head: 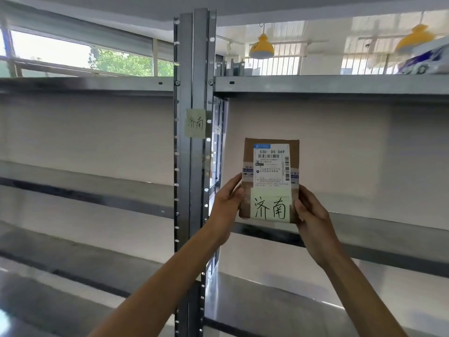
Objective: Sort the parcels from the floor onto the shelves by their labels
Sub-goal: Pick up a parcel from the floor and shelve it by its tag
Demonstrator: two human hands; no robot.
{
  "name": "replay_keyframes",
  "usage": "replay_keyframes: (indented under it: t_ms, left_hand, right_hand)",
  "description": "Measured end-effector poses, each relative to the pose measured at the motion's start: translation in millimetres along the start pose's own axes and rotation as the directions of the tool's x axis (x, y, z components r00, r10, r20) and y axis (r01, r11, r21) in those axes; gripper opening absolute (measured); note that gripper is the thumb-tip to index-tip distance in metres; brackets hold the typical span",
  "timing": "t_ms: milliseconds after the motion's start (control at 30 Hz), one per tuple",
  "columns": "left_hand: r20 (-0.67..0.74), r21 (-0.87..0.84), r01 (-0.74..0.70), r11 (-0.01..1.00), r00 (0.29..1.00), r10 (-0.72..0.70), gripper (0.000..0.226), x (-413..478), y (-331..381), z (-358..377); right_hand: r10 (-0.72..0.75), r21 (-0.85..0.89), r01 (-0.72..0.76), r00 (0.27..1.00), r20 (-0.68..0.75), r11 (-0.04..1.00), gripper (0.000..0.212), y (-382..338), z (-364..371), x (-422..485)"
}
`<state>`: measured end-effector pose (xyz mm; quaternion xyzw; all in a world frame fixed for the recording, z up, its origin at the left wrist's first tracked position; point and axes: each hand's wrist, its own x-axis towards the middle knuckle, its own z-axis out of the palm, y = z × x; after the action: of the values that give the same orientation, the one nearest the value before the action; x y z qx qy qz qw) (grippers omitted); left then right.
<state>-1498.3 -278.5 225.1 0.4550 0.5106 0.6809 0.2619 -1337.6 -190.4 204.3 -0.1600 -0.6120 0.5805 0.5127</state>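
Head view: a brown cardboard parcel is held upright in front of the metal shelving, gripped by its lower side edges. The left hand is closed on the parcel's left edge, and the right hand is closed on its right edge, with a thumb pressed against the front face. A white shipping label reading "530- D5 069" is carried on the upper part of the parcel, and a pale note with two handwritten characters is stuck below it. The same two characters are seen on a pale green note fixed to the upright post just left of the parcel. The parcel's bottom edge is seen level with the front edge of the shelf board in the right bay; whether it rests on that edge cannot be told. Open room is seen behind and to the right of the parcel, up to the underside of the upper shelf. A blue-and-white wrapped package is seen on that upper shelf at the far right. The left bay is seen bare.
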Motion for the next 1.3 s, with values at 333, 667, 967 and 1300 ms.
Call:
replay_keyframes:
  t_ms: [333, 667, 967, 1300]
  left_hand:
    - [0.016, -0.066, 0.083, 0.994, 0.996, -0.083, 0.04, -32, -21, 4]
    - [0.059, -0.084, 0.136, 0.987, 0.99, -0.132, 0.04, -31, -14, -6]
    - [0.032, -0.067, 0.126, 0.99, 0.992, -0.124, 0.039, -13, -5, -18]
    - [-0.001, -0.135, 0.274, 0.952, 0.961, -0.276, 0.033, 32, -17, -9]
  right_hand:
    - [0.084, 0.028, -0.082, 0.993, -0.077, 0.996, 0.04, 13, -2, -31]
    - [0.079, 0.018, -0.078, 0.993, -0.085, 0.997, 0.037, 8, 8, -38]
    - [0.099, -0.129, -0.116, 0.987, -0.129, 0.985, 0.037, -3, 29, -27]
    - [0.191, -0.167, -0.253, 0.929, -0.318, 0.953, 0.018, 10, 45, 13]
